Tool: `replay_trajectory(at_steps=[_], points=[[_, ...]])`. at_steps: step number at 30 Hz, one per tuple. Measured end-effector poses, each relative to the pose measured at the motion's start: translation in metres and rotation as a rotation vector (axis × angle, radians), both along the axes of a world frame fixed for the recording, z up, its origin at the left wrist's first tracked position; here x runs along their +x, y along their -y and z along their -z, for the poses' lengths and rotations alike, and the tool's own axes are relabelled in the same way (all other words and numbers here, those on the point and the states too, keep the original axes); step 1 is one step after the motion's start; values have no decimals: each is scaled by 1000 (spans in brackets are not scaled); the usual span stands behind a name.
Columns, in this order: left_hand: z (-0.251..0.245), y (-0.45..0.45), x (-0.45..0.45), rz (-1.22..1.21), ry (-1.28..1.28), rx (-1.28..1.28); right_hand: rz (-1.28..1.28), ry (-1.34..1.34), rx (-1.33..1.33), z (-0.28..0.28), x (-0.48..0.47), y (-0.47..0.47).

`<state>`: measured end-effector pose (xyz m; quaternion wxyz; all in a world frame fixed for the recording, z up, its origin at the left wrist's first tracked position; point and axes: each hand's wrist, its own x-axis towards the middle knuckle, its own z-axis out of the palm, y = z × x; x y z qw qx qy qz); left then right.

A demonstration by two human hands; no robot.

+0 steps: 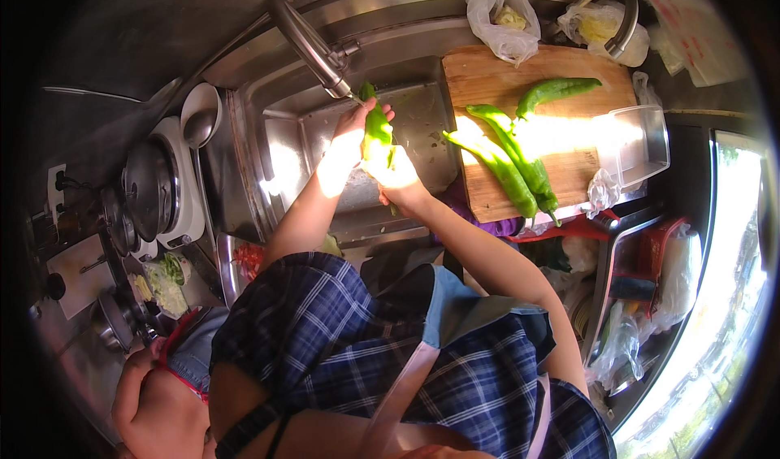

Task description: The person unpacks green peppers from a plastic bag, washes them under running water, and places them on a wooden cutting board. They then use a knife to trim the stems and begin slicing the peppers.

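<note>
Over a stainless steel sink point(420, 118), a long green pepper point(376, 124) is between my two hands. My left hand point(353, 124) holds its upper part just under the spout of a metal faucet point(311, 51), where a little water shows. My right hand point(399, 175) is closed around the pepper's lower end, its stem end pointing down past the fingers. Bright sunlight washes out part of both hands and the pepper. To the right, several more green peppers point(506, 172) lie on a wooden cutting board point(579, 191).
On the board's right edge stand a clear plastic container point(652, 145) and a crumpled plastic wrap point(603, 191). Plastic bags point(506, 20) sit behind the board, near a second curved faucet point(627, 20). A ladle point(200, 129) lies left of the sink. Another person point(164, 392) is at lower left.
</note>
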<state>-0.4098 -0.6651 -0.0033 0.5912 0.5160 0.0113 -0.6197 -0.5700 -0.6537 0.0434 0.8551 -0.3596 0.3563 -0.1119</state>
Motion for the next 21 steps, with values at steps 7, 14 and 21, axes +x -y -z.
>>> replay_trajectory(at_steps=[7,14,21], points=[[-5,-2,-10,145,153,-73,100,-35,-157,14,1,-4],[-7,23,17,-25,-180,35,60,-241,-929,29,-7,-20],[23,10,7,51,71,-84,-130,-523,-1260,21,-23,-9]])
